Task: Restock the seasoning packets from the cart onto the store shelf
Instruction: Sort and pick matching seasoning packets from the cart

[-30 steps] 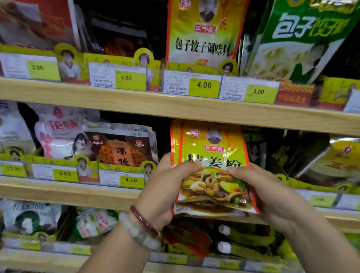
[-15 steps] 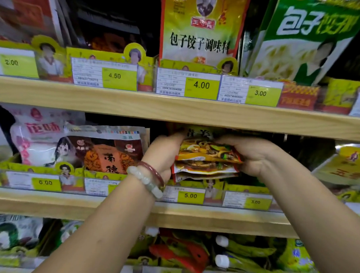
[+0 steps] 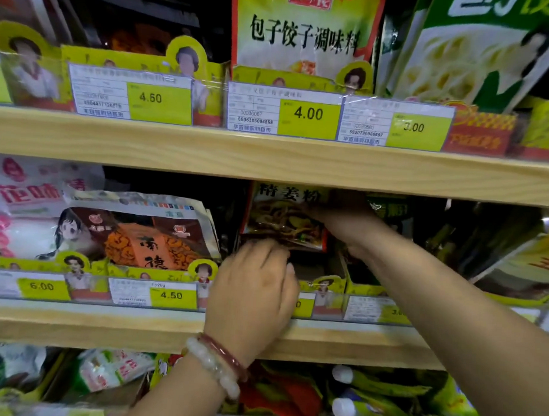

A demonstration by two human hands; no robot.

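We see the seasoning packets pushed into the middle shelf, their top edge tucked right under the wooden board of the upper shelf, with almost no room left above them. Our right hand reaches in from the right and grips the packets along their right edge, fingers curled round them (the fingertips are lost in the shadow behind). Our left hand sits nearer, just below the packets' bottom edge, fingers bent with the tips touching or nearly touching that edge; we cannot tell whether it holds anything. Two bracelets ring the left wrist, which crosses the front lip of the middle shelf.

Left of the packets there is a dark gap, then a brown bag leaning back, and a white bag further left. Right of our right forearm the slot is crowded with green and yellow packs. A strip of yellow price tags lines the near edge of the middle shelf, so anything must pass over it. Above, a tall yellow bag stands behind the 4.00 tag.
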